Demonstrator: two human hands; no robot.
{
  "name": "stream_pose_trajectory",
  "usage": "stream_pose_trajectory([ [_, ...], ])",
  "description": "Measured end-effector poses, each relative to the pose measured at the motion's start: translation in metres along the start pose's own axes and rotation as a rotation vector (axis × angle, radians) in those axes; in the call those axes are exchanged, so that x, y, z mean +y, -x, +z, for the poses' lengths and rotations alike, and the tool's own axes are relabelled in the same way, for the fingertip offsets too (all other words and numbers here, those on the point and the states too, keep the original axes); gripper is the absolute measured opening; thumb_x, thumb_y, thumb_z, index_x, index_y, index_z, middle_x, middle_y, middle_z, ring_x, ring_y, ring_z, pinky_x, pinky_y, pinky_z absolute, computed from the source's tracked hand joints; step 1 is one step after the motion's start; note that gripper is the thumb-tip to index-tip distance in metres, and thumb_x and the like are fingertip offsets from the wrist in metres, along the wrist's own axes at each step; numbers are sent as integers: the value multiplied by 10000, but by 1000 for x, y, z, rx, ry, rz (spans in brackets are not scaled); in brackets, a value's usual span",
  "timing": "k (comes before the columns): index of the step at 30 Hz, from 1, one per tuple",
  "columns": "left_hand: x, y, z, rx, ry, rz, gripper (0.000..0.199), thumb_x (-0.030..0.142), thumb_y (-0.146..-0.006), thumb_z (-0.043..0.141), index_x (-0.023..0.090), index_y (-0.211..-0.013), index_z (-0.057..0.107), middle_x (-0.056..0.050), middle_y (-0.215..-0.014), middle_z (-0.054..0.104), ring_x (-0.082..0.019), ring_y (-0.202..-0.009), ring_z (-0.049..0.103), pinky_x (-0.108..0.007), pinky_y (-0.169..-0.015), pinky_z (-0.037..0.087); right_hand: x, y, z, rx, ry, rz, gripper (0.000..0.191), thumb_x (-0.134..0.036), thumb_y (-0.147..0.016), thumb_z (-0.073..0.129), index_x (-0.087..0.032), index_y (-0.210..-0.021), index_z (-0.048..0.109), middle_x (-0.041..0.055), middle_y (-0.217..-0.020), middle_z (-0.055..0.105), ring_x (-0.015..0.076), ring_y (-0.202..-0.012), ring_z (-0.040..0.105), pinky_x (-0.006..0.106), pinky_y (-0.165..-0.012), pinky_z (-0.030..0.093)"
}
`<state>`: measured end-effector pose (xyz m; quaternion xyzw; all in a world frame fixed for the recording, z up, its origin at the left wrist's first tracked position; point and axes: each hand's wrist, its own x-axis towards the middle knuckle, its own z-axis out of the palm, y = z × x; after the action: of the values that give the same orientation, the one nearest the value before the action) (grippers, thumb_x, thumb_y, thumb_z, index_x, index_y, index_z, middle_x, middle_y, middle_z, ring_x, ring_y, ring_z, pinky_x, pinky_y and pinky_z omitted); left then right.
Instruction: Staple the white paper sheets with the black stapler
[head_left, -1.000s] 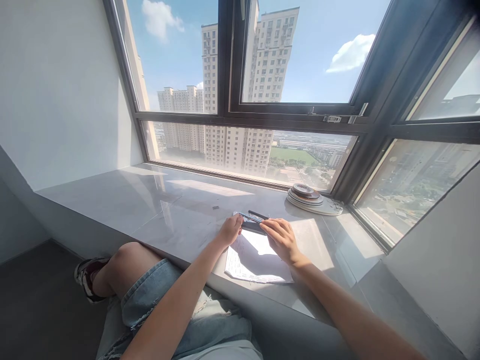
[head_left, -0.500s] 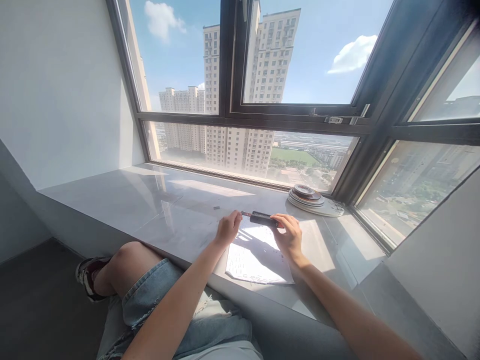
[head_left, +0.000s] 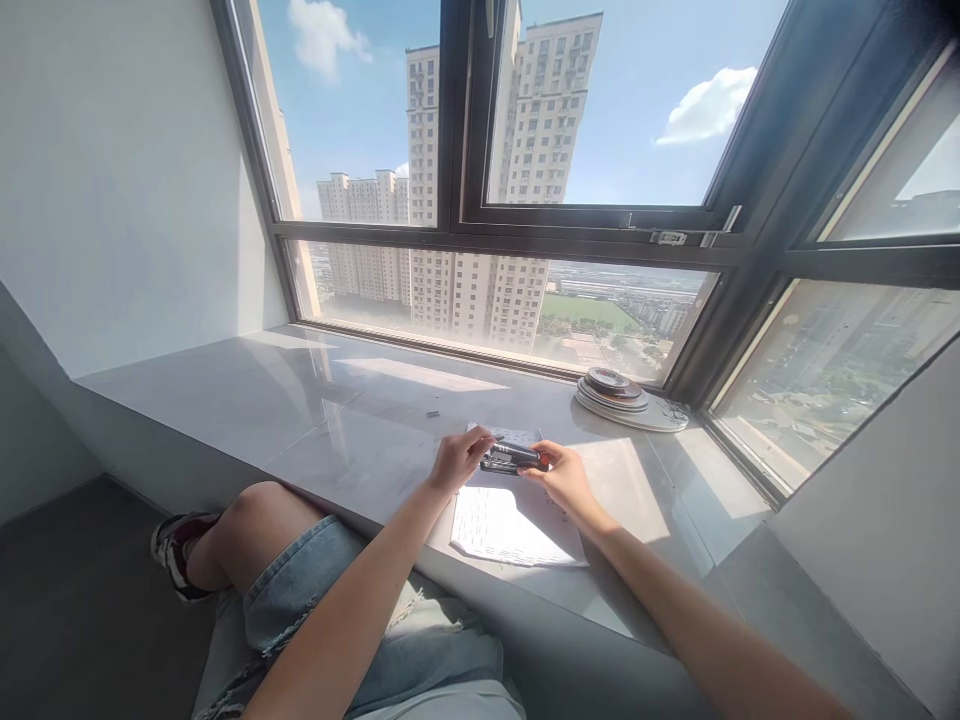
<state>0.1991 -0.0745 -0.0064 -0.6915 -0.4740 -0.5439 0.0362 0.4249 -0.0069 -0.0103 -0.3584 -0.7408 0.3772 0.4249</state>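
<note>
A black stapler [head_left: 511, 458] is held above the sheets of paper [head_left: 499, 525] on the sill. My right hand [head_left: 559, 474] grips its right end, with the thumb and fingers closed round it. At the stapler's left end is my left hand [head_left: 459, 459], its fingers pinched together; whatever is between them is too small to make out. The papers lie under both hands, partly in shadow. A small dark strip [head_left: 433, 413] rests on the sill beyond my left hand.
Stacked plates [head_left: 611, 398] stand at the back right by the window frame [head_left: 600, 222]. The sill [head_left: 225, 400] stretches left to the wall. My bent knee is below its front edge.
The stapler has turned and come slightly nearer and to the left, with its side now showing. My right hand has moved left and lower with it; my left hand has shifted slightly.
</note>
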Motion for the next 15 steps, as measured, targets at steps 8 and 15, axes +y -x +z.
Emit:
stream_pose_trajectory([
  [8, 9, 1, -3, -166, 1, -53, 514, 607, -1011, 431, 207, -815, 688, 30, -570, 491, -109, -530, 423, -225, -567, 364, -12, 5, -1, -47, 320, -265, 316, -414, -751, 796, -179, -939, 699, 38, -807, 696, 215, -723, 634, 331, -655, 514],
  [15, 21, 0, -4, -272, 33, 23, 470, 556, -1021, 445, 200, -829, 685, 31, -574, 502, -103, -527, 402, -228, -558, 343, -37, 12, -6, -59, 404, -687, 302, -300, -998, 596, -218, -1288, 572, 117, -1134, 660, 234, -1004, 624, 366, -850, 538],
])
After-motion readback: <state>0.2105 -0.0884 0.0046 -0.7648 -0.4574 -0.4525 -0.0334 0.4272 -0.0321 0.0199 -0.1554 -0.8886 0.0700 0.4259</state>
